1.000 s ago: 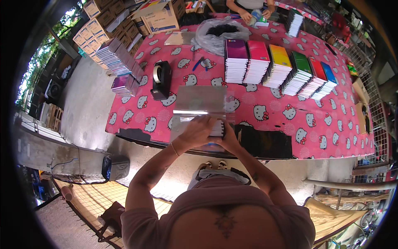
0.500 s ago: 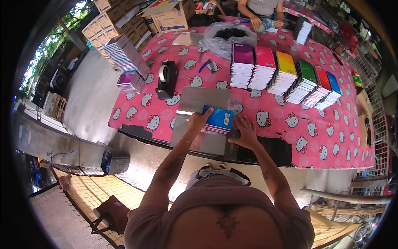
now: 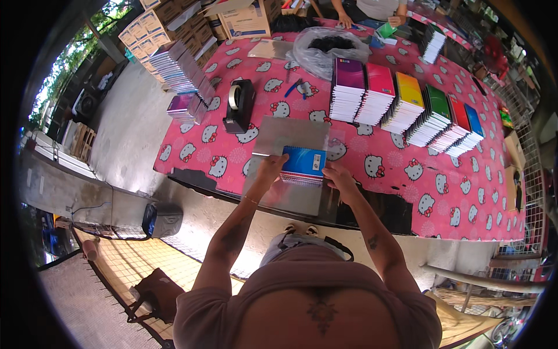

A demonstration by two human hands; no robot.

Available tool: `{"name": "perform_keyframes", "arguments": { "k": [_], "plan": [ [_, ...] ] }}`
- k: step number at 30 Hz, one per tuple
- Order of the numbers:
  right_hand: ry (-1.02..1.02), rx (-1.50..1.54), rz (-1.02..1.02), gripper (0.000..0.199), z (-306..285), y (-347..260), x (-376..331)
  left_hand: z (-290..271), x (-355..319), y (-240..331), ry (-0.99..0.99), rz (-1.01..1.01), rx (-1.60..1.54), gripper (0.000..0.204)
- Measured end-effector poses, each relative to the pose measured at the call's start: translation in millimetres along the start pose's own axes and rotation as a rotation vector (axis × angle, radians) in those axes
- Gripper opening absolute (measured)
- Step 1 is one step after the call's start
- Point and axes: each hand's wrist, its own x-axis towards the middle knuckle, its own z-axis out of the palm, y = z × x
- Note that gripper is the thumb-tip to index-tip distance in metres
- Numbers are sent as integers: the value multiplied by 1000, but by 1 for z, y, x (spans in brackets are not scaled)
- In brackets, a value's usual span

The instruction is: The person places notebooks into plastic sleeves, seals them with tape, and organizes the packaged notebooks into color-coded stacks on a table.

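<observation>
A small stack of spiral notebooks with a blue cover (image 3: 303, 159) on top lies on clear plastic sheets (image 3: 285, 131) near the table's front edge. My left hand (image 3: 271, 168) grips the stack's left side, thumb on the cover. At the right side, my right hand (image 3: 342, 178) pinches the lower right corner, its thumb and fingers closed there. Reddish and white edges show below the blue cover. Just beyond the sheets stands a black tape dispenser (image 3: 239, 107), and blue-handled pliers (image 3: 294, 88) lie past it.
Several tall notebook stacks in purple (image 3: 349, 75), yellow (image 3: 401, 93) and green (image 3: 437, 103) stand to the right. More notebooks (image 3: 185, 75) pile at the left, near cardboard boxes (image 3: 247, 22). A plastic bag (image 3: 311, 63) sits farther back. Across the table, a person's hand (image 3: 397, 21) holds something green.
My right hand has gone from lying spread beside the notebooks to closing on their right corner. My left thumb has shifted toward the cover's left edge. The person opposite has lifted a green item.
</observation>
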Motion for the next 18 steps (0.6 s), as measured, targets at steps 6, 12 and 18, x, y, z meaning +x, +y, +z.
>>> {"name": "perform_keyframes", "arguments": {
  "k": [6, 12, 18],
  "plan": [
    [48, -4, -9, 56, 10, -2, -2, -6, -1, -5, -21, -61, -119, 50],
    [7, -487, -230, 35, 4, 12, -38, -34, -26, -35, 11, 217, -145, 36],
    [-198, -839, -589, 20, 1, 57, -53, -71, -61, -53, -464, 957, 540, 17]
  ]
}}
